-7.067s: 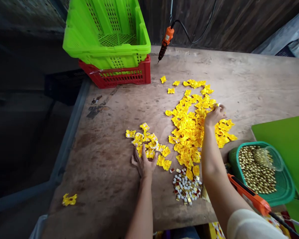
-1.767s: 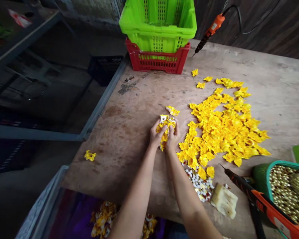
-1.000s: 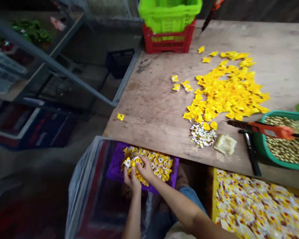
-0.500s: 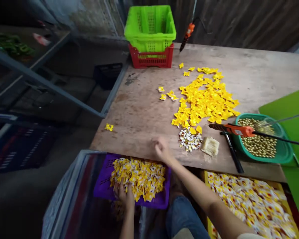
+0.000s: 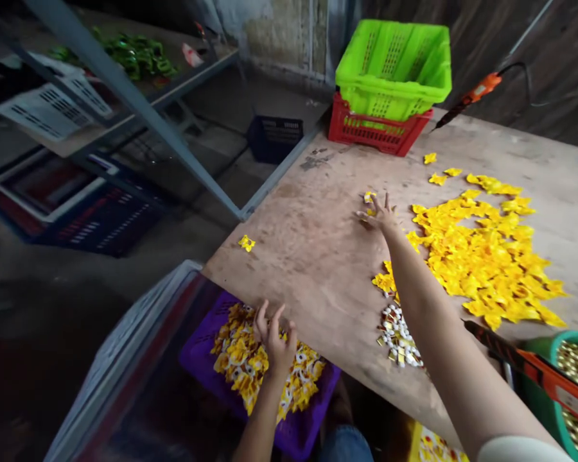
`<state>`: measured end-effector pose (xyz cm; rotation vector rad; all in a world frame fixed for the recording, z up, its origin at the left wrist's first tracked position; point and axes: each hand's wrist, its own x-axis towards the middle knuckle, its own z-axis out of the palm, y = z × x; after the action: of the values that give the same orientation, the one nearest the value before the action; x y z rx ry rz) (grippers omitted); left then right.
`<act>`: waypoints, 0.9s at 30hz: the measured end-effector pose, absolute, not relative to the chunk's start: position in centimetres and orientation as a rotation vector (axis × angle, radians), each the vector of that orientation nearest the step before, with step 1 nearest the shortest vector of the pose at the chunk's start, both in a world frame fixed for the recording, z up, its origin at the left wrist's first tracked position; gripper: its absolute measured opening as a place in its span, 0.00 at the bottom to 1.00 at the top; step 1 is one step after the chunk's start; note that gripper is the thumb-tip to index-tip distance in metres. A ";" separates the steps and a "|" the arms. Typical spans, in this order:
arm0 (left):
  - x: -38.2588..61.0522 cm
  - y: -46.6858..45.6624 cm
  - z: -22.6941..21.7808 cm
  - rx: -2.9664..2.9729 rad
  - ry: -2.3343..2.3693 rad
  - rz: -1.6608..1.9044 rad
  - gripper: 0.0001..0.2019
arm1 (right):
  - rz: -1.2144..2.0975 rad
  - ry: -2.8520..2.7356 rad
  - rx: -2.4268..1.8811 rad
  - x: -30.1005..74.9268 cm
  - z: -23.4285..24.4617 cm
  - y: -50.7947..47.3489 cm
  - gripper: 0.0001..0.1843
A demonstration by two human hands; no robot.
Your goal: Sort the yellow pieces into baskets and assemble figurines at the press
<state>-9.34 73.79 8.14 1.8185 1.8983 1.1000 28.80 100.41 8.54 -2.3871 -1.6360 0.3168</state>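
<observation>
One broad brown wooden tabletop (image 5: 313, 263) filled the middle and right of the scene. At its far side stood a bright green plastic crate (image 5: 390, 74), stacked in a red plastic crate (image 5: 373, 131). By the table's near-left edge, a purple plastic basket (image 5: 197, 346) held a heap of yellow-and-white flower-shaped pieces (image 5: 241, 350). Across the table's right half spread a pile of glossy yellow flower-shaped pieces (image 5: 486, 256), with a green plastic tub (image 5: 545, 405) at the near right. Over the basket hung the left hand (image 5: 276, 340), its slightly bent fingers apart. Farther off, the right hand (image 5: 383, 215) was stretched out, fingers spread, at some loose yellow-and-white pieces (image 5: 368, 197) (whether it touched them, I could not tell). One lone yellow piece (image 5: 246, 242) lay near the left edge. Small white-and-gold bits (image 5: 397, 337) sat heaped beside the right forearm, and round gold beads (image 5: 577, 360) lay in the tub.
</observation>
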 end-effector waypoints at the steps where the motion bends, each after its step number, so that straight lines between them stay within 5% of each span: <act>1: -9.3 73.6 8.1 1.810 1.891 1.098 0.18 | 0.357 -1.670 -2.414 28.2 8.4 100.7 0.43; 10: -15.3 69.9 7.8 1.696 1.990 1.024 0.16 | 0.195 -1.897 -1.972 13.9 7.6 89.4 0.19; 19: -21.3 63.4 3.7 1.282 2.066 1.107 0.22 | 0.755 -2.089 -1.443 -5.9 6.5 64.4 0.12; 23: -22.1 61.2 1.3 1.252 2.050 0.948 0.22 | 0.827 -1.934 -1.363 -2.6 8.2 66.7 0.10; 27: -22.9 60.3 -0.3 1.304 2.061 0.887 0.20 | 0.365 -1.631 -1.732 9.2 10.7 78.8 0.14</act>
<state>-22.86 60.25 -0.30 1.3043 2.0614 0.8875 9.20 78.80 10.70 -1.7325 -1.6311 0.3652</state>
